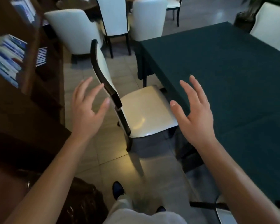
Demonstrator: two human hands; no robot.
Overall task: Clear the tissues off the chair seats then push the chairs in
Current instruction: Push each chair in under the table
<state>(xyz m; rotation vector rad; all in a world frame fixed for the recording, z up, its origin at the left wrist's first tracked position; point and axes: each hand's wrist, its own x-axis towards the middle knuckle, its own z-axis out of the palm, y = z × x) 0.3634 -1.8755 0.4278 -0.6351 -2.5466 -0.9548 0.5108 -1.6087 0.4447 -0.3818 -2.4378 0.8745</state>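
Both hands are released, fingers spread, holding nothing. The left hand (86, 109) hovers just left of the chair (145, 110) back; the right hand (194, 113) hovers over the seat's right edge beside the table (225, 70). The seat, partly under the table, looks bare.

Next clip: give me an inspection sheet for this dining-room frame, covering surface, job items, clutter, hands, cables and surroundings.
Surface: table under a dark green cloth; nothing seen on the part in view.
Job's things: near chair, white seat bare, no tissue seen on it; its far corner sits by the table edge, most of the seat still out from the table.
Clutter: nothing seen on the tiled floor.
Hands: left hand open beside the chair back, not touching it; right hand open, raised in front of the table edge, holding nothing.
Cables: nothing seen.
Surroundings: dark wooden shelf with books at left; more white chairs behind; another chair across the table.
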